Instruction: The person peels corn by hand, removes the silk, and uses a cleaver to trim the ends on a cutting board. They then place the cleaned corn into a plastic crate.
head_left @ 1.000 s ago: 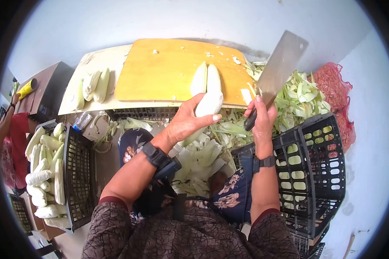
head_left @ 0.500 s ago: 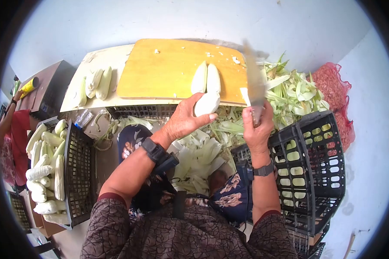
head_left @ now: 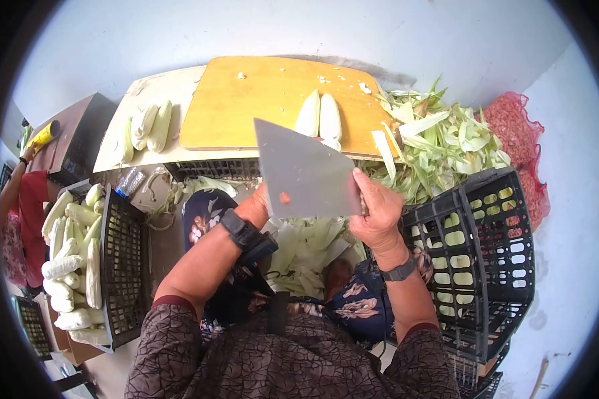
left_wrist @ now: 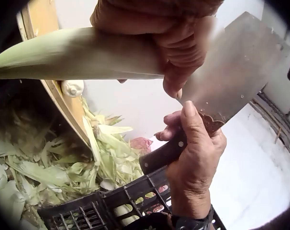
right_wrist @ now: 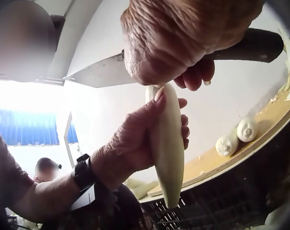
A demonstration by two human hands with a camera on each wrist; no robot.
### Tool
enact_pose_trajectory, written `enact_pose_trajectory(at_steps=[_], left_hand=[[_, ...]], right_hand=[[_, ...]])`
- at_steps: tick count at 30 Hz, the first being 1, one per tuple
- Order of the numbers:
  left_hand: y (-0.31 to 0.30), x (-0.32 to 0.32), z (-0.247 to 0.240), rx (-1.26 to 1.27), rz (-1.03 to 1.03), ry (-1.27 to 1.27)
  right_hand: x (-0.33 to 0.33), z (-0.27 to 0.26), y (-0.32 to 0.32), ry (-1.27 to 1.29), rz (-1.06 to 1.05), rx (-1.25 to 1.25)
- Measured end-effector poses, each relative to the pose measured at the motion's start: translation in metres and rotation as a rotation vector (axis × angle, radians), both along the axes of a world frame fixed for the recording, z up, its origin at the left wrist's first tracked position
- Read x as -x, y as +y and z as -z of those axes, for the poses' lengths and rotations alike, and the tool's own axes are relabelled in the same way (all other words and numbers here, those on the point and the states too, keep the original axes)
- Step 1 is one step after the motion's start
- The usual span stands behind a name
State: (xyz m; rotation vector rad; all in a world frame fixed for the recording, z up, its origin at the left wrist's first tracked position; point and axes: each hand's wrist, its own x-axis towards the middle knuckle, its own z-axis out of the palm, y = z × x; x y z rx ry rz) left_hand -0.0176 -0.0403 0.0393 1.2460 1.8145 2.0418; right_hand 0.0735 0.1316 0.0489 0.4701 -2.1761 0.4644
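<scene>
My left hand grips an ear of corn, pale green in its husk, thumb along its side near the upper end. In the head view the blade covers most of that hand and the ear. My right hand holds a cleaver by its dark handle, the broad blade turned left across the left hand. From the left wrist, the cleaver's handle shows riveted in the right fist, its blade close beside the left fingers. Two husked-over ears lie side by side on the yellow board beyond.
Three ears lie on the pale board at left. A black crate of corn stands left, another black crate right. Stripped husks heap beside the board, with a red mesh sack behind. Another person is far left.
The cleaver has swung from upright at the right to pointing left, over the left hand. The right hand has moved left and inward. The left hand has drawn back slightly with its ear.
</scene>
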Motion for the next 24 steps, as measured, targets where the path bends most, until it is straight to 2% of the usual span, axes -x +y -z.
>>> enact_pose_trajectory(at_steps=[2, 3, 5, 9, 11, 12, 14, 15, 17, 18, 24], left_hand=[[0.001, -0.004, 0.001, -0.264, 0.288, -0.610], [0.000, -0.006, -0.002, -0.265, 0.285, -0.611], [-0.003, -0.011, -0.011, -0.072, 0.169, -0.347], [-0.002, -0.002, 0.002, -0.104, 0.195, -0.394], [-0.005, 0.001, -0.003, 0.117, 0.112, -0.001], [-0.003, 0.000, -0.003, 0.117, 0.112, -0.001], [0.000, -0.003, -0.003, -0.275, 0.401, -0.756], [0.000, -0.003, -0.003, -0.275, 0.401, -0.757], [-0.001, 0.000, -0.003, -0.184, 0.286, -0.429], [-0.001, -0.001, -0.003, -0.184, 0.286, -0.428], [0.001, -0.006, -0.008, 0.213, -0.241, 0.222]], right_hand=[[-0.003, -0.002, -0.002, -0.049, 0.011, -0.049], [-0.003, -0.001, -0.002, -0.050, 0.009, -0.049], [-0.001, 0.003, -0.003, -0.007, 0.015, -0.048], [-0.002, 0.005, -0.002, 0.009, 0.000, -0.059], [-0.008, 0.000, -0.005, -0.075, 0.029, -0.089], [-0.008, 0.001, -0.005, -0.075, 0.029, -0.089], [-0.007, 0.002, -0.006, -0.059, 0.022, -0.072], [-0.008, 0.001, -0.006, -0.060, 0.022, -0.072], [-0.008, 0.000, -0.006, -0.067, -0.011, -0.048], [-0.008, 0.000, -0.006, -0.066, -0.011, -0.048], [-0.008, 0.000, -0.007, -0.041, -0.014, -0.050]])
